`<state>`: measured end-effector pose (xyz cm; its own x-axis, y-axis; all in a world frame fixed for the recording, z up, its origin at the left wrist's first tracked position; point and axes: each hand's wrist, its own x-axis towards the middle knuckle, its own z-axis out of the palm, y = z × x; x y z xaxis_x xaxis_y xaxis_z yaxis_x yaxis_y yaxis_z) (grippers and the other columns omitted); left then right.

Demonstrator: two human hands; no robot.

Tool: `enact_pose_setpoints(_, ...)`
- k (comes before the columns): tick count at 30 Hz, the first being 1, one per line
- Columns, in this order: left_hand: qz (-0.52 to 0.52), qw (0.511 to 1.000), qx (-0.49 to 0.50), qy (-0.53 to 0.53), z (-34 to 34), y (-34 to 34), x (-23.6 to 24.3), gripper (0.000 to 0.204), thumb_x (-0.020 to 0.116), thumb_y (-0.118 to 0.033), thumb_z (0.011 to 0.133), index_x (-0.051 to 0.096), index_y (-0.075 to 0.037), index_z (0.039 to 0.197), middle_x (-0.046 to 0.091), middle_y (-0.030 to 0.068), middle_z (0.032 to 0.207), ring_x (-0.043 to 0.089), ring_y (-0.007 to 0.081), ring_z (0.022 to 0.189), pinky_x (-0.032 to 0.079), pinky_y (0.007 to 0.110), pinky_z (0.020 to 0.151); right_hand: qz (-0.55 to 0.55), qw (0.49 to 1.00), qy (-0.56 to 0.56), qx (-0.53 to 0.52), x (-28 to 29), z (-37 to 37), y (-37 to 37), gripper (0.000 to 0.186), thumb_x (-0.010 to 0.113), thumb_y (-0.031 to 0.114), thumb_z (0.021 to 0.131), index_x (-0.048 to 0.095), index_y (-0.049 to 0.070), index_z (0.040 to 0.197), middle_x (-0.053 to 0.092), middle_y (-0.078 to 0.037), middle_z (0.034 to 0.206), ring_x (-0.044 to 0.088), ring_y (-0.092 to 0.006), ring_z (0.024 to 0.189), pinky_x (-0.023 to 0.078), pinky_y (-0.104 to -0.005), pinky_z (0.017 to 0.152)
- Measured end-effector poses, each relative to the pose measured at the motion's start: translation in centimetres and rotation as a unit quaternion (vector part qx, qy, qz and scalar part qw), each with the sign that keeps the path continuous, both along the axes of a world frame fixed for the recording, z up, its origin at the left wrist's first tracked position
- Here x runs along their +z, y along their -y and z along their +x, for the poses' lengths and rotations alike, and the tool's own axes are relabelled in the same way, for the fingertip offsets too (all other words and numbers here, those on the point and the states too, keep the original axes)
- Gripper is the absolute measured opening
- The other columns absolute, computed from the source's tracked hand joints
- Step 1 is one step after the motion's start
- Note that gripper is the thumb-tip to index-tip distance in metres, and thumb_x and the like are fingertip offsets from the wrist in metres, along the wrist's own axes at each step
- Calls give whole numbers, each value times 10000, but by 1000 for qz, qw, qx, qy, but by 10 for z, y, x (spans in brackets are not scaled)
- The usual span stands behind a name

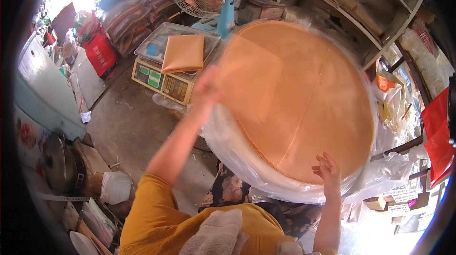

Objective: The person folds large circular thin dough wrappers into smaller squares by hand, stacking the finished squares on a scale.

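A wide round stack of thin tan-orange sheets [327, 103], wrapped round its side in clear plastic [228, 141], fills the middle and right. My left hand [207, 86] is at its left rim, its fingers smeared by motion. Beside that hand a paler, blurred folded piece of sheet [256, 74] lies over the stack; whether the fingers grip it is unclear. My right hand [327, 168] is above the near right rim, fingers loosely bent and apart, holding nothing. Left of the stack, a folded tan-orange sheet [184, 53] rests on the tray of a digital scale [164, 81].
A blue fan [228, 10] stands behind the scale. Wooden shelves [361, 32] rise at the far right. Bagged goods [126, 22] and a red bag [99, 51] are piled at the far left. A dark pot [61, 165] sits at the near left.
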<state>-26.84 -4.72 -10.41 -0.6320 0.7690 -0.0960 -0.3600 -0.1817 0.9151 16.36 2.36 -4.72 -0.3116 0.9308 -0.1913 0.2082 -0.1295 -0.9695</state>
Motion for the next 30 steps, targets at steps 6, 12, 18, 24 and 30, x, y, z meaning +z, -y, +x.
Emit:
enact_pose_setpoints(6,77,980,175,-61,-187,17,22,402,610,58,781,462,-16,1147,611,114,934,644,213,747,558,324,625,-33,998,35,-37,-11,38,0,439,567,142,939,449,-38,1322,639,-160,1106,662,-178,806,538,-274,731)
enact_pose_setpoints(12,-47,981,172,-80,-232,18,-9,645,588,106,771,366,35,1373,620,130,934,630,195,700,522,297,566,-42,996,57,-54,-21,40,5,420,565,131,936,466,-30,1311,647,-163,1078,659,-179,786,539,-275,727)
enact_pose_setpoints(18,-114,961,182,-173,-225,5,-8,630,639,34,777,403,6,1360,618,118,947,632,207,704,527,305,579,21,996,81,-15,-21,36,-1,317,588,71,914,546,-53,1203,647,-127,1058,642,-156,853,529,-293,793)
enact_pose_setpoints(24,-169,742,211,-614,-132,18,29,411,679,-104,799,573,-67,1194,580,145,1185,561,300,1090,448,372,919,174,924,-155,304,94,-36,59,277,626,59,876,583,-57,1124,647,-138,995,636,-221,932,506,-320,835)
enact_pose_setpoints(30,71,686,-202,-696,69,1,23,270,683,-151,816,628,-62,1066,609,79,1073,573,263,1016,483,355,850,-20,601,-549,580,139,-54,95,258,606,117,895,617,-8,1120,604,-196,1114,591,-335,1031,485,-443,832)
